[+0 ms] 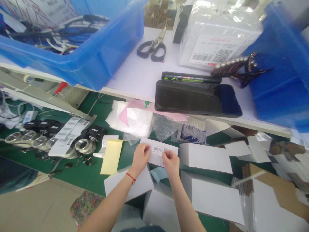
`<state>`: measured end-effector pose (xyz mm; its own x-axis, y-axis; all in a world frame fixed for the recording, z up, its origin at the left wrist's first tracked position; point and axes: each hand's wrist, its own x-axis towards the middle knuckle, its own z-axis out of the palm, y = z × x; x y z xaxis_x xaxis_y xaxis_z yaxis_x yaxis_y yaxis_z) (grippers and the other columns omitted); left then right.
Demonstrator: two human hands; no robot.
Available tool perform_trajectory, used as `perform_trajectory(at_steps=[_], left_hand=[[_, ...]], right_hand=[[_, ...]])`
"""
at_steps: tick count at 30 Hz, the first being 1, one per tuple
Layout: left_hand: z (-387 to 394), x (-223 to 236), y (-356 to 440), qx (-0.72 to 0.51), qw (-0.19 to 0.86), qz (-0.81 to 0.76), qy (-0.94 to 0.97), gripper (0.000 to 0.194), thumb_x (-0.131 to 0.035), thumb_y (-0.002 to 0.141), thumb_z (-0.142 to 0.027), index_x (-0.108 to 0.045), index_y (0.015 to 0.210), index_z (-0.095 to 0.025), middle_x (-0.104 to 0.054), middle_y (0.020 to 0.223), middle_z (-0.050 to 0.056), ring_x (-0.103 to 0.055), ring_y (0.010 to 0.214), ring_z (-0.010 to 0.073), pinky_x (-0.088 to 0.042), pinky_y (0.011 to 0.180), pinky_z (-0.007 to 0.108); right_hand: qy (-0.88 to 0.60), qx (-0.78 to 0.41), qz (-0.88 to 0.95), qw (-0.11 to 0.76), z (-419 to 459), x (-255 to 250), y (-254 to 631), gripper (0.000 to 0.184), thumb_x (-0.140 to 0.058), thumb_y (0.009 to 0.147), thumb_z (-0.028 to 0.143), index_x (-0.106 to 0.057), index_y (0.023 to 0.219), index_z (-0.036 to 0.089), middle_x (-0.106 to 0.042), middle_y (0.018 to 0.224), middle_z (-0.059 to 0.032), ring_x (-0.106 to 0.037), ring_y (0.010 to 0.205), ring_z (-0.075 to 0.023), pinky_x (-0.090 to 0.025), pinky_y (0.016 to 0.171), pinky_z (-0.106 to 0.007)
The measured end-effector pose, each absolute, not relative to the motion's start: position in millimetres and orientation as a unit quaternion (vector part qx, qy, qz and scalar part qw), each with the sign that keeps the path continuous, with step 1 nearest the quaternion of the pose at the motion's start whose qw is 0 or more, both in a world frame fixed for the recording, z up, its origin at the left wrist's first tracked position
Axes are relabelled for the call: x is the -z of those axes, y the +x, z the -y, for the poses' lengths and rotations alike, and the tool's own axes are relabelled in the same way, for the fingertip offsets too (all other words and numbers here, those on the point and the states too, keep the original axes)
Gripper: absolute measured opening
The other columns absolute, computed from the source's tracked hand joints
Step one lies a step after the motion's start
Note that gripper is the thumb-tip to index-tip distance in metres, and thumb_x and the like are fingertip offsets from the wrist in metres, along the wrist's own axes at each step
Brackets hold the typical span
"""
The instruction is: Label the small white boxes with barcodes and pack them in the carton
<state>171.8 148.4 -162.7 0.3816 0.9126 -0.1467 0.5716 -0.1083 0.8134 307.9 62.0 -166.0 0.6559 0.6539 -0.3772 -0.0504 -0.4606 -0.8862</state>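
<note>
- Across the top of my view I have a white shelf (pixel 130 75) overhanging the work; a blue bin (pixel 120 45) with cables in it sits at its left, and a second blue bin (pixel 277 80) at its right;
- between them I see scissors (pixel 158 48), a plastic-wrapped package (pixel 217 35) and a marker (pixel 183 77), which lies just behind a dark phone (pixel 193 98) near the front edge;
- lower down, on the green tabletop (pixel 89 175), metal-ringed parts (pixel 83 146) stand to the left; a yellow sheet (pixel 111 156) lies nearer the hands, and bubble wrap (pixel 142 124) just beyond them;
- white boxes (pixel 206 158) crowd the right side and the near side, leaving little room around the forearms;
- the white panel (pixel 155 159) is between both hands, its barcode label (pixel 157 149) facing up; I cannot tell whether it is a box or a card;
- the left hand (pixel 141 158) pinches the panel's left part, fingertips close together;
- the right hand (pixel 172 161) has thumb and fingers pinched at the label's right edge.
</note>
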Motion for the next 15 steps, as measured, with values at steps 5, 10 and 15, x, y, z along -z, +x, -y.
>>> perform_trajectory(at_steps=[5, 10, 15], left_hand=[[-152, 158, 170, -0.212, 0.474, -0.519, 0.679, 0.022, -0.050, 0.088, -0.030, -0.069, 0.090, -0.019, -0.071, 0.091, 0.006, -0.063, 0.089, 0.0213, -0.047, 0.082, 0.031], [-158, 155, 171, -0.198, 0.512, -0.541, 0.637, 0.032, -0.051, 0.088, -0.040, -0.072, 0.080, -0.018, -0.073, 0.077, 0.005, -0.064, 0.074, 0.0206, -0.047, 0.070, 0.029], [-158, 154, 173, -0.181, 0.507, -0.538, 0.649, 0.017, -0.062, 0.080, -0.032, -0.070, 0.078, -0.018, -0.072, 0.076, 0.004, -0.062, 0.068, 0.0187, -0.046, 0.066, 0.028]], right_hand=[[-0.731, -0.404, 0.202, 0.512, -62, 147, 305, 0.025, -0.065, 0.072, 0.043, -0.059, 0.069, 0.019, -0.058, 0.061, 0.0012, -0.050, 0.057, -0.0144, -0.042, 0.056, -0.027], [-0.712, -0.430, 0.195, 0.520, -61, 147, 308, 0.030, -0.061, 0.075, 0.049, -0.056, 0.068, 0.020, -0.046, 0.050, 0.0057, -0.039, 0.046, -0.0109, -0.035, 0.047, -0.025], [-0.758, -0.381, 0.205, 0.487, -58, 160, 309, 0.027, -0.064, 0.072, 0.045, -0.061, 0.067, 0.018, -0.059, 0.057, 0.0006, -0.049, 0.052, -0.0144, -0.040, 0.052, -0.027]])
